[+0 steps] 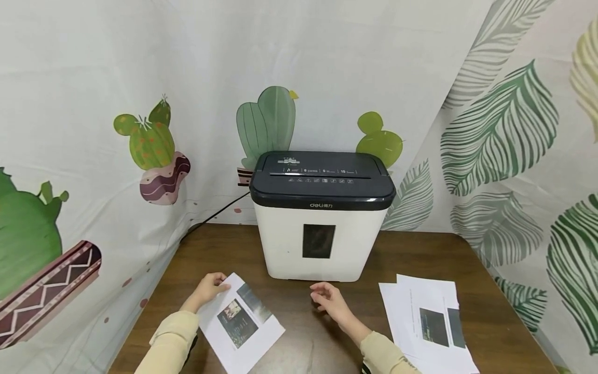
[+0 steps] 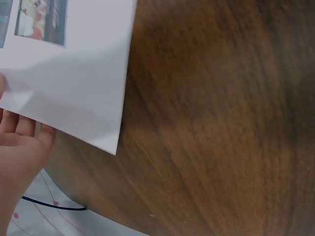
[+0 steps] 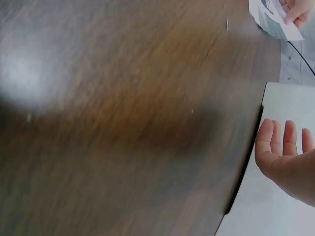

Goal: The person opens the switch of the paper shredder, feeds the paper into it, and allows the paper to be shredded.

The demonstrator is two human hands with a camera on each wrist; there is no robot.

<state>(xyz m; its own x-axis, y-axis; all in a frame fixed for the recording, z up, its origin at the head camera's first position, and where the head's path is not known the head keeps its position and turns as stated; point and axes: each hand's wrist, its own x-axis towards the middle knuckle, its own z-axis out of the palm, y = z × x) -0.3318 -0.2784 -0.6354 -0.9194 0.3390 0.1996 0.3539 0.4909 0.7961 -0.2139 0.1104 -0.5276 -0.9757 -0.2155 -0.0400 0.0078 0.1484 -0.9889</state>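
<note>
My left hand [image 1: 212,289] pinches the upper left edge of a printed sheet of paper [image 1: 247,353], thumb on top and fingers beneath. The sheet carries dark picture blocks and lies tilted over the table. In the left wrist view the fingers go under the white paper [image 2: 88,78]. My right hand [image 1: 333,301] holds nothing, its fingers loosely bent, just in front of a paper shredder [image 1: 280,239]. The shredder has a white bin, a dark lid with a narrow slot, and a small dark window. In the right wrist view the hand [image 3: 285,152] appears against the white bin.
More printed sheets [image 1: 406,306] lie overlapped at the right of the brown wooden table [image 1: 219,244]. A black cord [image 1: 215,214] runs from behind the shredder to the left. A patterned cloth [image 1: 196,78] hangs behind the table.
</note>
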